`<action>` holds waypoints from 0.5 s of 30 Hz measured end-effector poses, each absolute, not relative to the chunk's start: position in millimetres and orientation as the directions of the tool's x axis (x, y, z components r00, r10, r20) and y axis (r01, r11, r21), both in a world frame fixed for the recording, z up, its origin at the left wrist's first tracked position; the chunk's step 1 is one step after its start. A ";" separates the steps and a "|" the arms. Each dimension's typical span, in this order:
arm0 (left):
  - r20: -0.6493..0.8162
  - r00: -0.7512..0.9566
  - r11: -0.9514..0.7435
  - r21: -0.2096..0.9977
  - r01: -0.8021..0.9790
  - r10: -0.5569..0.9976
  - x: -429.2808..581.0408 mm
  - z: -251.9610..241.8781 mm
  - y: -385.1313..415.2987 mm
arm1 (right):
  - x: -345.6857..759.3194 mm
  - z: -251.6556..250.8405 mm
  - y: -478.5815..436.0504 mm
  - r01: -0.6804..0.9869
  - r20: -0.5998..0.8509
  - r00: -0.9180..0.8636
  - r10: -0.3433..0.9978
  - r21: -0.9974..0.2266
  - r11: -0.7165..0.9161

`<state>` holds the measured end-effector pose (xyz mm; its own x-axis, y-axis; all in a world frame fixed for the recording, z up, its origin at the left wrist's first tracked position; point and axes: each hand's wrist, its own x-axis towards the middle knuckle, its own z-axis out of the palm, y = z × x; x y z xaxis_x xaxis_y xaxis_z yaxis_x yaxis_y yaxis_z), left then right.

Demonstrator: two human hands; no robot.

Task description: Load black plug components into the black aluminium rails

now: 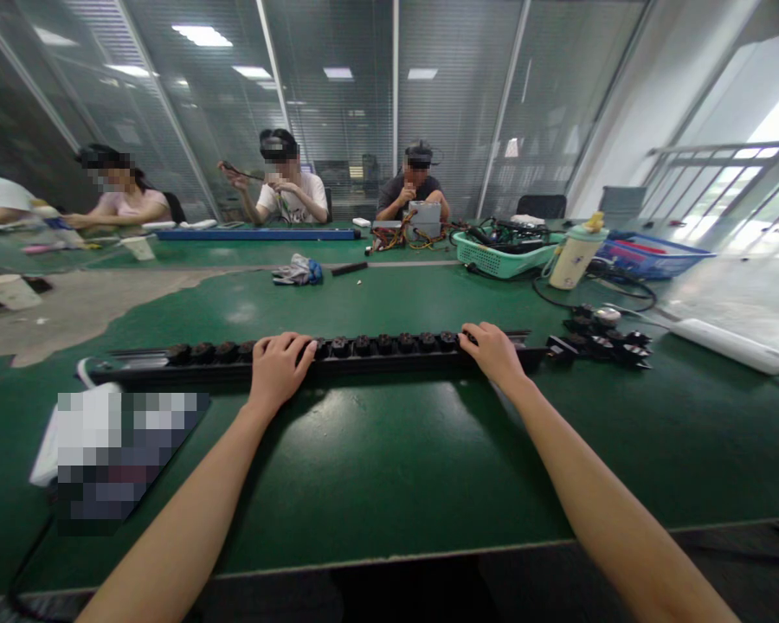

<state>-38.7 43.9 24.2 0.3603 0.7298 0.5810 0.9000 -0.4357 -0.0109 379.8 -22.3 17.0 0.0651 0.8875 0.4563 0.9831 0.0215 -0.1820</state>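
Note:
A long black rail (376, 356) set with a row of several black round sockets lies across the green table (389, 467) in front of me. My left hand (278, 367) rests on the rail left of its middle, fingers curled over the sockets. My right hand (493, 350) grips the rail near its right end, fingertips on the last socket of the row. Several loose black socket parts (602, 341) lie just beyond the rail's right end.
A blurred flat item (120, 450) lies at the left front. Farther back are a crumpled cloth (297, 272), a green basket of cables (503, 251), a cream bottle (575, 255), a blue basket (649, 253) and a white strip (727, 344). Three people sit working at the far side.

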 end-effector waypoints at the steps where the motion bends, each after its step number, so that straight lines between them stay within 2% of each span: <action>1: 0.580 0.362 -0.436 -0.012 0.900 0.730 -38.6 24.4 43.8 | 379.8 16.3 -21.8 0.984 0.462 0.062 0.885 -0.178 0.024; 15: 0.586 0.358 -0.441 -0.001 0.897 0.727 -39.3 23.5 44.3 | 383.4 18.5 -23.4 0.984 0.450 0.063 0.891 -0.176 0.019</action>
<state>-39.3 44.3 23.5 0.3583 0.7267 0.5862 0.8974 -0.4413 -0.0014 383.4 -23.4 18.5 0.0629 0.8910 0.4497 0.9842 0.0192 -0.1758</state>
